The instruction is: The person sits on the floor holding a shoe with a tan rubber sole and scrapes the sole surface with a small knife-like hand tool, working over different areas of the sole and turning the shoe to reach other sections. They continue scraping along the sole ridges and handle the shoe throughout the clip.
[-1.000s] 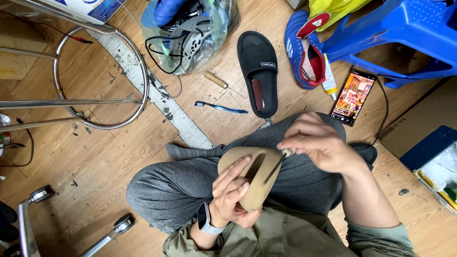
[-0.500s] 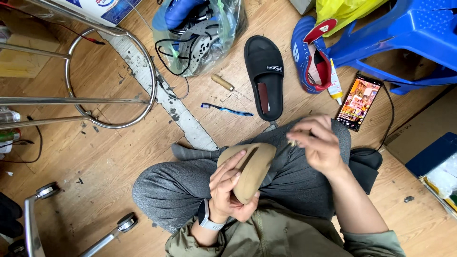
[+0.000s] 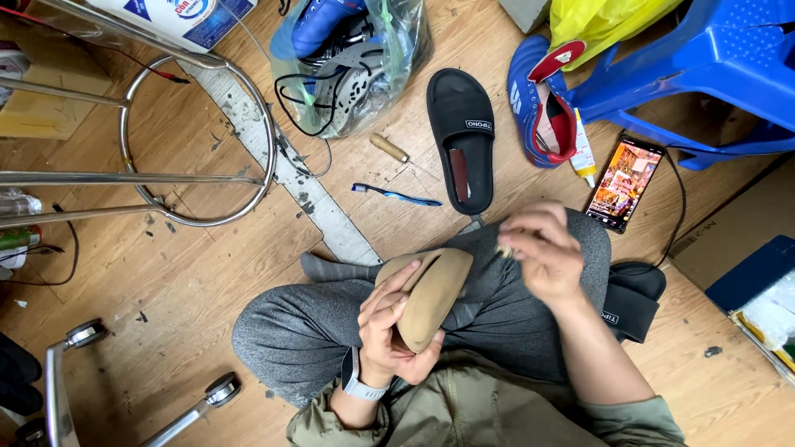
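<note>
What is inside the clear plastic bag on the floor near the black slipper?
The clear plastic bag holds a blue shoe, a grey sole-like piece and a black cord. What lies beneath them is covered.

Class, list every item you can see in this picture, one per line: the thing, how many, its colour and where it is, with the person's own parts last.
tan shoe: 1, tan, over the lap
black slide sandal: 1, black, floor ahead of the knees
second black sandal: 1, black, by the right leg
blue shoe: 1, blue and red, beside the stool
toothbrush: 1, blue, floor
phone: 1, screen lit, floor
plastic bag of shoes: 1, clear, top centre
blue plastic stool: 1, top right
glue tube: 1, white, near phone
left hand: holds tan shoe, watch on wrist
right hand: raised, pinching something small
</note>
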